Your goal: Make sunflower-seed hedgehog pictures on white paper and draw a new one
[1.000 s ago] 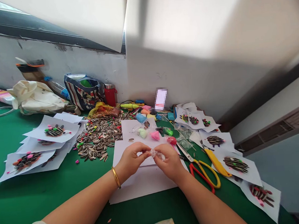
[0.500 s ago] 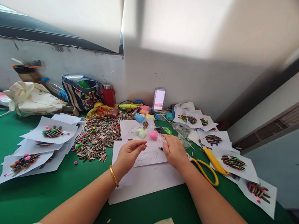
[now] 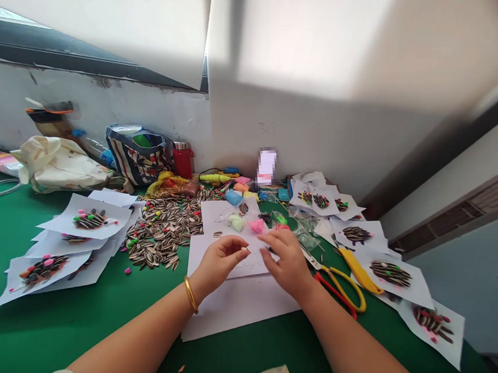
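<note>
While both hands hover above a white sheet (image 3: 197,250), the left hand (image 3: 217,263) appears to pinch a tiny pale bit (image 3: 245,249) between thumb and forefinger, too small for any long axis to show. Just to its right, the right hand (image 3: 287,263) faces it, fingers loosely curved, thumb apart, gripping nothing visible. A faint pencil drawing (image 3: 249,261), partly hidden, lies below; a pink lump (image 3: 257,225) sits just beyond the right fingertips.
</note>
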Motion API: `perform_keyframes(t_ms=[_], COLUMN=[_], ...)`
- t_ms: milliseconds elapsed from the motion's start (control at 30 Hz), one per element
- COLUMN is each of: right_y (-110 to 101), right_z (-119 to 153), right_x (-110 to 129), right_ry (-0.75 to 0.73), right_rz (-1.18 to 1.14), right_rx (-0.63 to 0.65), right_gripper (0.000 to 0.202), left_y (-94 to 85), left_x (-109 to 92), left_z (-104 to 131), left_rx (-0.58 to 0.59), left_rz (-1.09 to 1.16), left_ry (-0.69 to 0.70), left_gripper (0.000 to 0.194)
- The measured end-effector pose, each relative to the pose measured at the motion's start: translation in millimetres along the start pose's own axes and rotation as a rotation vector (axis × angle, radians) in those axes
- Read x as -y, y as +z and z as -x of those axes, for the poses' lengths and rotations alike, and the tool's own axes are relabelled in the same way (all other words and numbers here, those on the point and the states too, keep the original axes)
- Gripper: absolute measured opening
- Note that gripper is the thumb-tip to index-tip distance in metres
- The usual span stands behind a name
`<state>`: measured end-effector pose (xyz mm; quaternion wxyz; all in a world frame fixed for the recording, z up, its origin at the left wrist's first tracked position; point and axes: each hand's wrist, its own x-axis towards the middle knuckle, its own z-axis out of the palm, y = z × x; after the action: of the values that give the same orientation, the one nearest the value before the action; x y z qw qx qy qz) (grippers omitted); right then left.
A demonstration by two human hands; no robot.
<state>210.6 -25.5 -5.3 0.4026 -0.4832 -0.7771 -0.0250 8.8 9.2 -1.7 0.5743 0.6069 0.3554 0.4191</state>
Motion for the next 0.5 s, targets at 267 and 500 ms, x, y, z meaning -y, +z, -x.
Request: perform_keyframes(t_ms=[267, 500], right_y=[6, 3], right_z=[4, 3], right_x=[25, 26], right_ry=[-0.041, -0.005], right_rz=[-0.214, -0.264], right_rx=[0.082, 0.06], right_gripper=[0.021, 0.009], left_y=[3.7, 2.2], left_x=[0, -3], left_z=[5, 5], left_rx=[0.165, 0.19], left_rz=[0.125, 0.111], left_ry=[-0.145, -0.081], left_gripper=[0.05, 0.042])
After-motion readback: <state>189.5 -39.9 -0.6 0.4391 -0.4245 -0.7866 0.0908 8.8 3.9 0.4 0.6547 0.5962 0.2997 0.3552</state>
